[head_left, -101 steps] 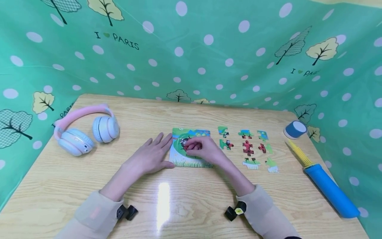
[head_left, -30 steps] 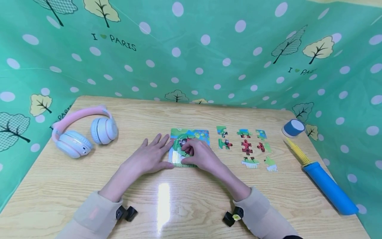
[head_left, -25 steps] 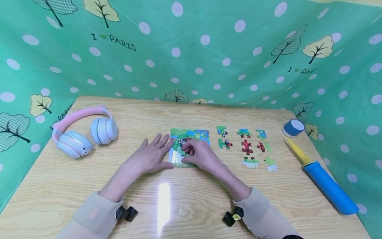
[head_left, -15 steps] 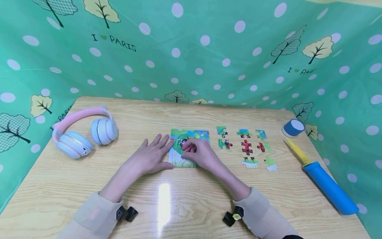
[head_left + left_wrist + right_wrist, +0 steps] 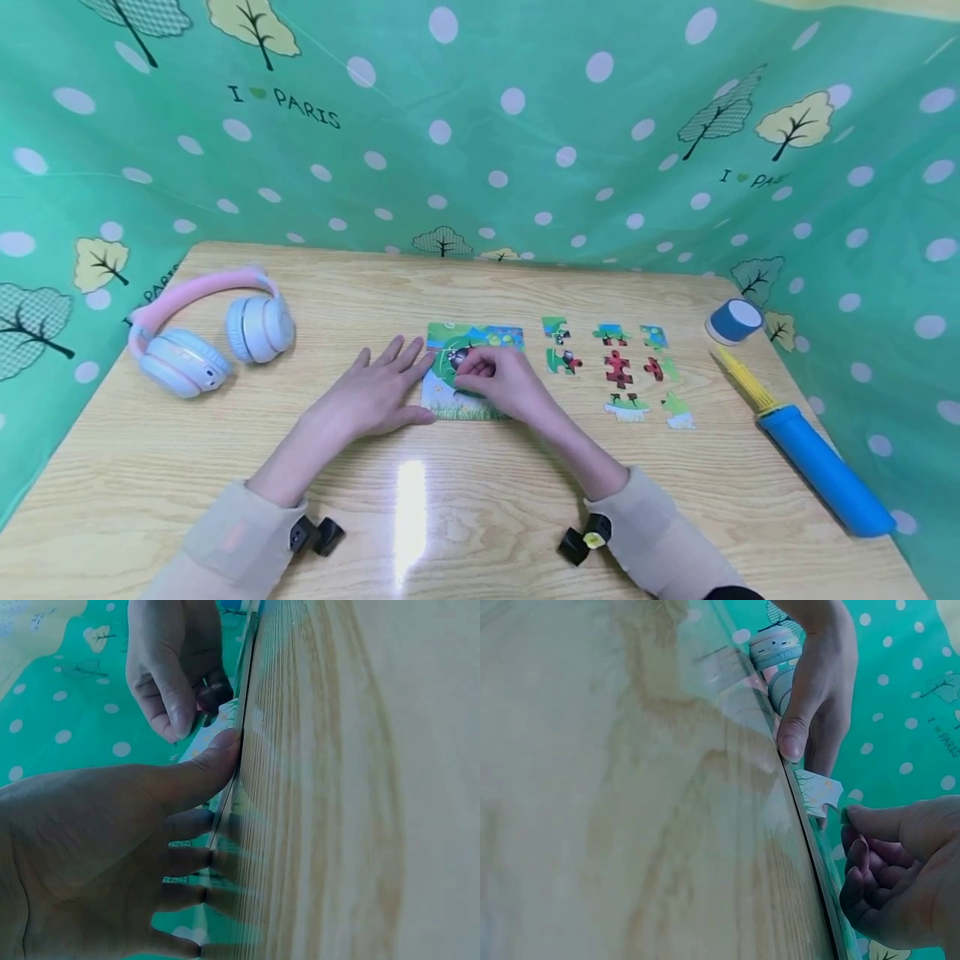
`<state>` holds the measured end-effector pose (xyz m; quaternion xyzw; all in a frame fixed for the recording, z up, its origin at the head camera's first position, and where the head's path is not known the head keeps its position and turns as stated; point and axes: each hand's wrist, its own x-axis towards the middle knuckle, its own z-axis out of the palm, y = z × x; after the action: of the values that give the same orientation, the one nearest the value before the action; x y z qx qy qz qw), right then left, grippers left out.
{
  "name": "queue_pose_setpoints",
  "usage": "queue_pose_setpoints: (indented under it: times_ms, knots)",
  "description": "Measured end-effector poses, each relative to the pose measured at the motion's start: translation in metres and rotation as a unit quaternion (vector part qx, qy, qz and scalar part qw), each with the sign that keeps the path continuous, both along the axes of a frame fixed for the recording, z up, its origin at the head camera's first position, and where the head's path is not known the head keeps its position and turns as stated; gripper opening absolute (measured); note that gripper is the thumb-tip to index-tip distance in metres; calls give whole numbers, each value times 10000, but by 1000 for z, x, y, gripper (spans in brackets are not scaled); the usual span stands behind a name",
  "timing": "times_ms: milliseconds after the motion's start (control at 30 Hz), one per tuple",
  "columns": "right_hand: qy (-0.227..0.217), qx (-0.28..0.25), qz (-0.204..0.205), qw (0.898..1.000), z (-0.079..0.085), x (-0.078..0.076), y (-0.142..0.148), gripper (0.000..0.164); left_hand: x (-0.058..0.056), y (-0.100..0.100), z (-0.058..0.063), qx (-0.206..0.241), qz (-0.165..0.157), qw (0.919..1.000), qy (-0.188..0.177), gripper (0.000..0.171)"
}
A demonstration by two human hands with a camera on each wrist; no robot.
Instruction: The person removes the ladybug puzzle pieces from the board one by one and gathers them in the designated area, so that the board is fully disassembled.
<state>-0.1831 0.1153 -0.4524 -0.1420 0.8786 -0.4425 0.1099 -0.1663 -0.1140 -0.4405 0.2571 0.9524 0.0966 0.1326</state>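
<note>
The jigsaw board [image 5: 465, 411] with a ladybird picture lies flat on the table in the head view. My right hand [image 5: 501, 379] is over its middle and covers part of the picture. Between the thumb and fingers of the right hand [image 5: 896, 862] is the green tip of a puzzle piece [image 5: 817, 793], whose white, grassy part shows tilted above the board's edge. My left hand [image 5: 375, 392] rests flat with spread fingers, the fingertips and thumb at the board's left edge. The left wrist view shows the left thumb [image 5: 214, 761] beside the board.
Several loose puzzle pieces, one a red piece [image 5: 618, 368], lie right of the board. Pink and blue headphones [image 5: 213, 333] stand at the left. A blue-and-white round tub [image 5: 733, 322] and a blue balloon pump [image 5: 825, 471] lie at the right. A green polka-dot curtain [image 5: 480, 125] closes the back.
The right hand moved slightly towards the board's lower left, then a little back up. A bright glare on the board's lower left has gone. The left hand stays in place.
</note>
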Motion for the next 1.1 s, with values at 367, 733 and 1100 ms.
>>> queue_pose_setpoints:
  times_ms: [367,733,1100]
  knots:
    - [-226,-95,-149,9996,6,-8,28,7,-2,0,-2,35,-30,10000,7,88]
    - [-98,172,295,9994,15,-14,85,19,-1,-2,-2,65,-6,10000,-51,89]
    - [-17,598,109,9981,12,-13,147,17,-1,-1,-2,17,0,9999,-100,89]
